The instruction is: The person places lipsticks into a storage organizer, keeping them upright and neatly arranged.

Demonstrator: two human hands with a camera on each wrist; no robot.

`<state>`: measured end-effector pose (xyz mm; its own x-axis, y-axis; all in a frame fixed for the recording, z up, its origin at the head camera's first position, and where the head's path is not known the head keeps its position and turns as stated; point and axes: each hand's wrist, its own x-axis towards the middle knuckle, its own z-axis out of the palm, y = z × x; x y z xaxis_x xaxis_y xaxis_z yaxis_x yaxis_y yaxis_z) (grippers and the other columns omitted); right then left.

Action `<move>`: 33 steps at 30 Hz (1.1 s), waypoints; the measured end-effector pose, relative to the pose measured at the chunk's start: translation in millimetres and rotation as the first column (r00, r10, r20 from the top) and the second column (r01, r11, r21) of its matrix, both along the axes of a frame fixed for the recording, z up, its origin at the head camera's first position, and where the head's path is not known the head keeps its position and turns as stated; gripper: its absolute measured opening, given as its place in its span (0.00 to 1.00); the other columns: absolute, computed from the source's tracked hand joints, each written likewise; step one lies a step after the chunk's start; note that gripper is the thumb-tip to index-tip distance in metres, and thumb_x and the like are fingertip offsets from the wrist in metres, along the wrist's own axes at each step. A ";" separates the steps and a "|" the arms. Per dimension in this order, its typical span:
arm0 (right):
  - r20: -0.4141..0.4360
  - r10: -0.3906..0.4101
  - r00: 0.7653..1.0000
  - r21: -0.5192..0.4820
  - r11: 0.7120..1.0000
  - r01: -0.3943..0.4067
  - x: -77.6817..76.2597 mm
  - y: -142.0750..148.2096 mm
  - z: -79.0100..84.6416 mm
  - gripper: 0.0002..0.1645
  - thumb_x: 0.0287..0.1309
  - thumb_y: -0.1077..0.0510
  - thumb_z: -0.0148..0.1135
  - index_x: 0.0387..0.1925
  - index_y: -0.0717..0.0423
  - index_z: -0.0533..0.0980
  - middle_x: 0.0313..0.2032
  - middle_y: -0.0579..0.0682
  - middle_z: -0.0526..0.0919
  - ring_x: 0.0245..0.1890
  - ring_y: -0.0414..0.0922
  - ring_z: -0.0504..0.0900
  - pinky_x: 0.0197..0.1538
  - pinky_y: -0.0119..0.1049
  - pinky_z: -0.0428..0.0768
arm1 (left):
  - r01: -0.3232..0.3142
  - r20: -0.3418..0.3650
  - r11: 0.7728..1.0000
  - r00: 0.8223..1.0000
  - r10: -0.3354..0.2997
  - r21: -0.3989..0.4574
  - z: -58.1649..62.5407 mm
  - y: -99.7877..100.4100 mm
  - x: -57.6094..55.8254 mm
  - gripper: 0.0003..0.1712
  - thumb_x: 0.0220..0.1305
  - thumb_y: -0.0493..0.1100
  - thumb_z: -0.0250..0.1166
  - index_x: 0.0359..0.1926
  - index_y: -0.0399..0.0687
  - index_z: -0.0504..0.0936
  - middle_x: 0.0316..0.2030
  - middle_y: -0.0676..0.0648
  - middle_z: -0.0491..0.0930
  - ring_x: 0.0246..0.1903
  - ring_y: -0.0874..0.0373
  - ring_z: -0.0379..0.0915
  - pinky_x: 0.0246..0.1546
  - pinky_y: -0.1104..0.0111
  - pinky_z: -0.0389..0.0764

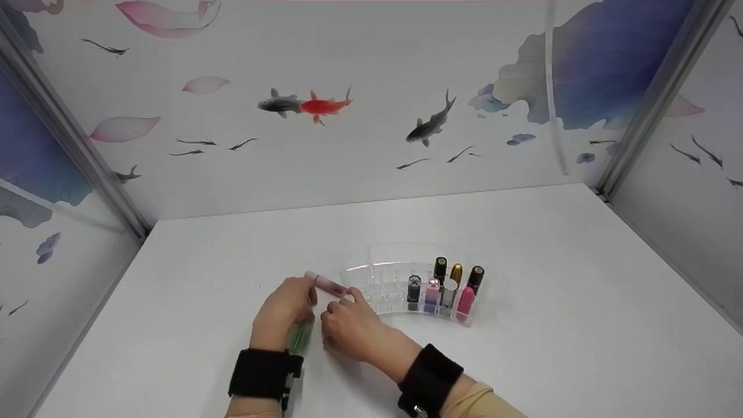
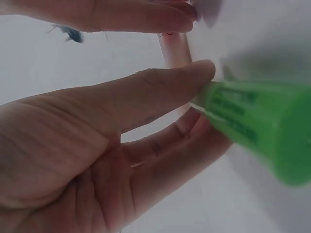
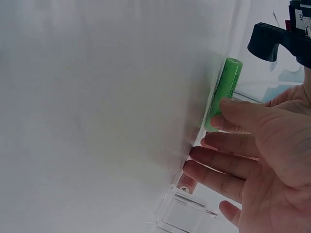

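My left hand pinches one end of a green tube with dark lettering, thumb on one side and fingers on the other. In the head view the hand partly covers that tube. Beside it is my right hand, its fingers loosely extended, palm toward its wrist camera, with nothing gripped. Its thumb overlaps the green tube in the right wrist view. Just beyond both hands lies a pink tube with a dark reddish part; one right fingertip is right at its near end.
A clear curved cosmetics organizer stands right of the hands. Its right side holds a dark bottle, a pink-and-purple bottle, a pink lipstick and several dark or gold-topped tubes. White printed panels enclose the white table.
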<state>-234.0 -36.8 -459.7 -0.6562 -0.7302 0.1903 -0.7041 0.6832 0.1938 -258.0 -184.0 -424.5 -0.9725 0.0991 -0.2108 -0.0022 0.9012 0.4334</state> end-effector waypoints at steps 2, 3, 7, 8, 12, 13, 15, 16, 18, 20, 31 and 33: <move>0.013 -0.002 1.000 -0.003 1.000 0.003 -1.0 0.5 -0.2 0.11 0.60 0.47 0.66 0.32 0.49 0.83 0.33 0.44 0.85 0.41 0.43 0.84 0.57 0.45 0.73 | 0.017 -0.020 0.999 1.000 -0.016 0.049 -0.8 1.1 -1.2 0.29 0.49 0.21 0.64 0.49 0.50 0.85 0.38 0.43 0.81 0.34 0.53 0.71 0.32 0.67 0.74; 0.037 -0.007 0.999 -0.008 1.000 0.007 -1.8 0.5 -0.2 0.12 0.60 0.46 0.66 0.32 0.49 0.83 0.34 0.44 0.85 0.42 0.43 0.84 0.57 0.45 0.73 | 0.020 -0.031 0.997 0.999 -0.018 0.070 -0.6 1.5 -1.6 0.27 0.50 0.22 0.65 0.49 0.51 0.86 0.38 0.44 0.81 0.34 0.54 0.72 0.33 0.66 0.74; 0.166 -0.021 0.986 -0.074 0.997 0.034 -5.0 0.2 1.8 0.14 0.63 0.45 0.66 0.31 0.51 0.82 0.34 0.45 0.87 0.42 0.44 0.85 0.58 0.45 0.75 | 0.020 -0.094 0.992 0.996 -0.008 0.127 2.0 2.4 -3.9 0.11 0.58 0.31 0.68 0.42 0.44 0.87 0.38 0.45 0.83 0.37 0.55 0.74 0.41 0.62 0.79; 0.200 -0.021 0.980 -0.101 0.994 0.042 -5.7 0.4 2.4 0.14 0.63 0.46 0.65 0.30 0.51 0.82 0.34 0.45 0.87 0.42 0.44 0.86 0.57 0.46 0.76 | 0.013 -0.113 0.990 0.994 0.004 0.142 3.3 2.3 -4.4 0.08 0.58 0.33 0.69 0.40 0.42 0.86 0.37 0.45 0.83 0.37 0.55 0.74 0.42 0.61 0.79; 0.320 -0.003 0.948 -0.276 0.957 0.096 -7.5 1.9 4.5 0.11 0.66 0.51 0.63 0.38 0.56 0.79 0.34 0.49 0.87 0.40 0.46 0.87 0.51 0.42 0.81 | -0.020 -0.183 0.978 0.981 0.059 0.208 10.6 1.8 -4.4 0.07 0.60 0.37 0.70 0.40 0.42 0.86 0.37 0.45 0.84 0.39 0.54 0.75 0.45 0.59 0.80; 0.352 0.007 0.936 -0.330 0.937 0.117 -7.8 2.3 5.5 0.11 0.67 0.53 0.62 0.41 0.57 0.79 0.35 0.50 0.87 0.40 0.46 0.87 0.49 0.40 0.82 | -0.027 -0.202 0.974 0.977 0.074 0.227 12.6 1.7 -4.4 0.08 0.60 0.37 0.70 0.41 0.42 0.86 0.37 0.46 0.84 0.40 0.54 0.76 0.46 0.59 0.81; 0.424 0.035 0.905 -0.443 0.880 0.174 -8.5 3.3 7.9 0.12 0.68 0.55 0.61 0.47 0.58 0.77 0.38 0.52 0.88 0.40 0.46 0.87 0.44 0.35 0.84 | -0.039 -0.242 0.963 0.965 0.106 0.266 18.2 2.4 -3.3 0.09 0.60 0.39 0.71 0.42 0.44 0.86 0.39 0.46 0.84 0.42 0.53 0.78 0.48 0.58 0.81; 0.457 0.056 0.888 -0.498 0.843 0.203 -9.0 4.0 9.2 0.12 0.68 0.56 0.61 0.49 0.59 0.76 0.40 0.53 0.88 0.40 0.45 0.88 0.42 0.33 0.84 | -0.039 -0.266 0.958 0.957 0.118 0.284 21.3 3.1 -2.6 0.09 0.60 0.38 0.71 0.42 0.44 0.85 0.39 0.46 0.85 0.43 0.52 0.79 0.49 0.57 0.82; 0.490 0.093 0.867 -0.586 0.771 0.248 -10.0 6.1 12.8 0.15 0.68 0.58 0.60 0.53 0.59 0.75 0.42 0.54 0.89 0.40 0.45 0.88 0.41 0.31 0.84 | -0.031 -0.316 0.948 0.939 0.137 0.318 27.6 5.4 -1.4 0.10 0.60 0.39 0.72 0.43 0.46 0.85 0.41 0.46 0.85 0.46 0.52 0.80 0.51 0.56 0.82; 0.495 0.119 0.860 -0.646 0.713 0.273 -10.8 9.6 16.4 0.16 0.69 0.59 0.60 0.55 0.59 0.74 0.42 0.54 0.89 0.41 0.44 0.88 0.43 0.32 0.85 | -0.008 -0.368 0.941 0.919 0.141 0.338 33.7 8.8 0.7 0.11 0.59 0.39 0.73 0.44 0.48 0.85 0.42 0.47 0.85 0.47 0.52 0.80 0.52 0.56 0.82; 0.330 0.115 0.937 -0.797 0.566 0.211 -15.5 46.2 41.4 0.17 0.70 0.59 0.58 0.58 0.56 0.73 0.41 0.50 0.88 0.42 0.42 0.86 0.47 0.38 0.85 | 0.274 -0.614 0.863 0.788 0.051 0.424 45.6 39.9 8.5 0.13 0.57 0.40 0.73 0.44 0.47 0.84 0.41 0.49 0.81 0.45 0.59 0.82 0.43 0.72 0.86; 0.310 0.105 0.945 -0.797 0.570 0.199 -16.0 52.4 45.1 0.18 0.69 0.59 0.59 0.59 0.55 0.71 0.38 0.49 0.88 0.38 0.41 0.86 0.45 0.36 0.85 | 0.303 -0.626 0.847 0.778 0.045 0.437 45.2 44.7 9.3 0.14 0.59 0.40 0.72 0.46 0.48 0.84 0.43 0.50 0.82 0.46 0.60 0.83 0.43 0.73 0.85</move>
